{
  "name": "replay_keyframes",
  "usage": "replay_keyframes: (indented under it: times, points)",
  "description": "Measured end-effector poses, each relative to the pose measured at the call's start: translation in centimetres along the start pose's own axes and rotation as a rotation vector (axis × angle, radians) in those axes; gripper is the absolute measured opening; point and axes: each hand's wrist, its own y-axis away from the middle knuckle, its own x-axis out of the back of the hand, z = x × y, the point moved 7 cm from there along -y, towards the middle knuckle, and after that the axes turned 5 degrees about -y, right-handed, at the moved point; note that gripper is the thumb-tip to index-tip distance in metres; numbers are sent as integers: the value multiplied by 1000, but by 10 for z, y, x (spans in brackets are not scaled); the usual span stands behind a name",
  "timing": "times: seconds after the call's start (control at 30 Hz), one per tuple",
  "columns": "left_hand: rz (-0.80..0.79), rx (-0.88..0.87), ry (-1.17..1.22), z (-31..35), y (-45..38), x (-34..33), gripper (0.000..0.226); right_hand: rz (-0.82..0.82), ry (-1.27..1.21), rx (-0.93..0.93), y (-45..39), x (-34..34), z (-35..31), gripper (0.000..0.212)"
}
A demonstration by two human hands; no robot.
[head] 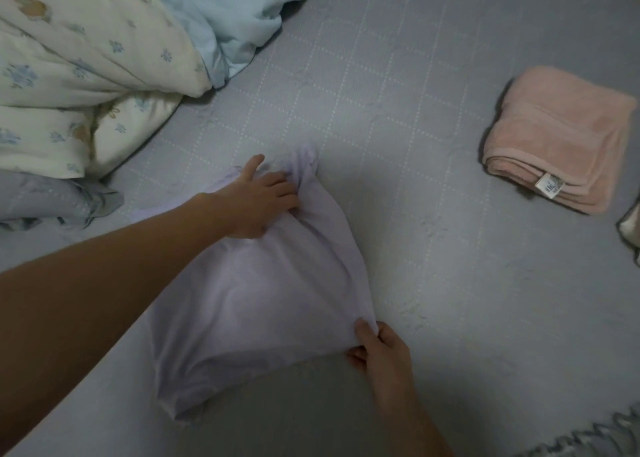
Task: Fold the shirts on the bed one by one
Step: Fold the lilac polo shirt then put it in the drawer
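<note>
Lilac shirt (263, 294) gripped by both hands, pink towel's (554, 138) tag unreadable

Left hand (258, 202) fingertips buried in bunched fabric of lilac shirt (249, 304); grip form not discernible. Shirt's left portion hidden under forearm. Right hand (379, 352) lower fingers tucked beneath shirt corner. Label (550, 186) on pink folded cloth (561, 134): print too small to read. Object at right edge (632, 229) cut off, unidentifiable. Floral quilt (79, 61) cropped by top, left edges.
</note>
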Motion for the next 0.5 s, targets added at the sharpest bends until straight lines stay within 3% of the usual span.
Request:
replay_keyframes:
  times: [0.13, 0.33, 0.5]
  points:
    - [0, 13, -1, 8, 4, -6, 81, -8, -53, 42, 2, -6, -7, 15]
    - [-120, 27, -93, 9, 3, 1, 33, -24, 29, 60, 7, -7, -6, 10]
    - [-158, -136, -5, 6, 21, 24, 47, -120, 69, -84, 11, -14, 5, 10]
